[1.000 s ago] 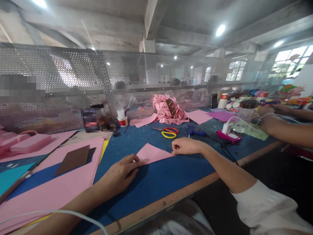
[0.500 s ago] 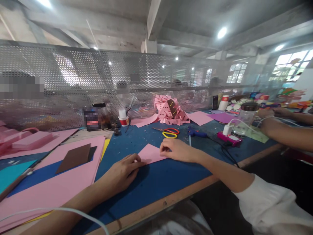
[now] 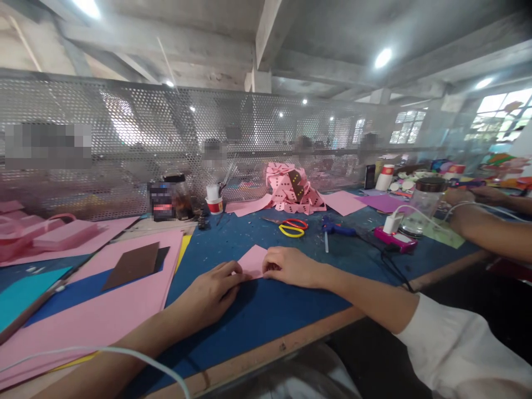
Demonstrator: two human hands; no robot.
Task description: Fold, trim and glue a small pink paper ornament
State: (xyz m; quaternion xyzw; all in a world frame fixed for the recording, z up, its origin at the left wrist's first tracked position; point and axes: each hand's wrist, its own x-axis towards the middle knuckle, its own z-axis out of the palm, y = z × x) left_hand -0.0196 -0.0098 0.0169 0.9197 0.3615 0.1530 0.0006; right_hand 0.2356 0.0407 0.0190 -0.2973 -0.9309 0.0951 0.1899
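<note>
A small piece of pink paper lies on the blue tabletop between my two hands, its pointed top facing away from me. My left hand is closed at the paper's lower left edge, thumb and forefinger together on it. At the right side, my right hand has its fingers curled onto the paper and covers that end. Beyond the hands rest scissors with red and yellow handles. A blue glue gun lies to their right.
A pink paper construction with dots stands by the perforated screen. Pink sheets and a brown piece lie at left. A magenta power strip and a glass jar are near another person's arm.
My right hand has slid left along the pink paper, closer to my left hand, and less of the paper shows. My left hand stays at the left edge. The view has shifted slightly.
</note>
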